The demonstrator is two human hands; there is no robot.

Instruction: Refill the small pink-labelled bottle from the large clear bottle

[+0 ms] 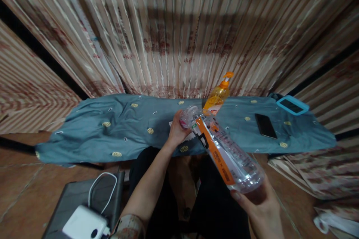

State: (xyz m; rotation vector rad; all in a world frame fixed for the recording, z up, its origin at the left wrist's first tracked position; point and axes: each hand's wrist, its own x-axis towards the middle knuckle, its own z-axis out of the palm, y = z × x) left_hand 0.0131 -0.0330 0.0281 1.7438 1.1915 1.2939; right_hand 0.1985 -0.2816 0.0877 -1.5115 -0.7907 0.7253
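My right hand [260, 205] is closed around the base end of a large clear plastic bottle [221, 153] with an orange and white label. The bottle lies tilted in the air, its narrower end up and to the left. At that end my left hand [178, 130] grips a small clear plastic container [188, 116] with a pink mark; its exact kind cannot be made out. The two clear pieces overlap in view, and I cannot tell whether they touch. Just behind them stands a pump bottle [217, 97] of yellow-orange liquid with an orange pump.
A narrow table under a blue-green cloth [92, 127] runs across in front. On its right lie a black phone [265, 126] and a blue-framed device [292, 105]. A white power bank [84, 224] with a cable rests on a dark surface at lower left. Striped curtains [174, 44] hang behind.
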